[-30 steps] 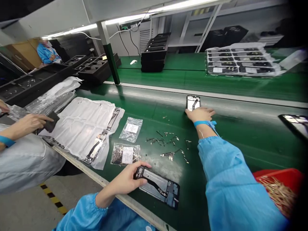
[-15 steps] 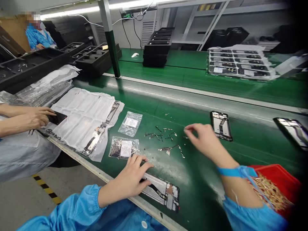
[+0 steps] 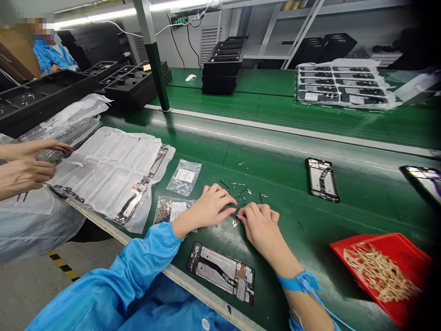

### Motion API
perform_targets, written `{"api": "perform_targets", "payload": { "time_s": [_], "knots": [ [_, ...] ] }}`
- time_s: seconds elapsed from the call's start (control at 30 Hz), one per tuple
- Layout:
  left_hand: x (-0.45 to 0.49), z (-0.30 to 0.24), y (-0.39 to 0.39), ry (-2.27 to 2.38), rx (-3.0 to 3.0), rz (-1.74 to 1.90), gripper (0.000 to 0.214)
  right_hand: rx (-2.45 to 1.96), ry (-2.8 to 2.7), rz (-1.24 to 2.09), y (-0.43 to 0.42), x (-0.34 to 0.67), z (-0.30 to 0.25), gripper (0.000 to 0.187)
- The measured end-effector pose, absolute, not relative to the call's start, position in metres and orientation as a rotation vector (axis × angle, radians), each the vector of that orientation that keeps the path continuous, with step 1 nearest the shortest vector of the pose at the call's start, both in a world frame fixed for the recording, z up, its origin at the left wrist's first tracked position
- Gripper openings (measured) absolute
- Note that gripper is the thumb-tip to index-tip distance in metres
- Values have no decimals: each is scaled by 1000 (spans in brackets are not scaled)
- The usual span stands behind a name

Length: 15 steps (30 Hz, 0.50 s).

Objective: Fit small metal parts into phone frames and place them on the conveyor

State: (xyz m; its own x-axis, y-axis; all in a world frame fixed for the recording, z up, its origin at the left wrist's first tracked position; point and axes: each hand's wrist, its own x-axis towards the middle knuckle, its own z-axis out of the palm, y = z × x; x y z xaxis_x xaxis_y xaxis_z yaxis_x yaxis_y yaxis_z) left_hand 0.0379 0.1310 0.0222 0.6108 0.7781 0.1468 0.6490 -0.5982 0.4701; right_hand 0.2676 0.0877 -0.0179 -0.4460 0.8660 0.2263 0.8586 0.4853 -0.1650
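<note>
My left hand point(image 3: 214, 206) and my right hand point(image 3: 260, 226) come close together over a pile of small metal parts point(image 3: 236, 222). The left thumb and forefinger are nearly pressed together; whatever may be between them is too small to make out. At the right fingertips, closed in a pinch, shows a thin dark strip-like part. More small dark and silvery parts point(image 3: 244, 189) lie scattered just beyond. A phone frame point(image 3: 223, 275) with a black ribbon cable lies in front of me, untouched. A clear bag of small parts point(image 3: 165, 209) is partly behind my left forearm.
Another labelled bag point(image 3: 184, 177) lies farther back. A wrapped sheet of phone frames point(image 3: 113, 170) is at left, beside a co-worker's hands point(image 3: 31, 168). To the right are more phone frames point(image 3: 323, 179) and a red tray point(image 3: 401, 239) of small tan sticks.
My left hand has left the phone frame and moved up to the small parts. My right hand has moved left to meet it. The co-worker's hands no longer show the dark phone part.
</note>
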Motion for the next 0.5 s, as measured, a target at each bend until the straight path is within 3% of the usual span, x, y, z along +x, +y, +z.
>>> {"api": "perform_targets", "payload": {
  "time_s": [0.23,0.5],
  "knots": [
    [44,5,124,1155,2555,343,14,-1432,-2376,125,88,269,-22,26],
    [41,13,124,1058,2200,497,13,-1345,-2111,527,83,272,-10,20]
  ]
}}
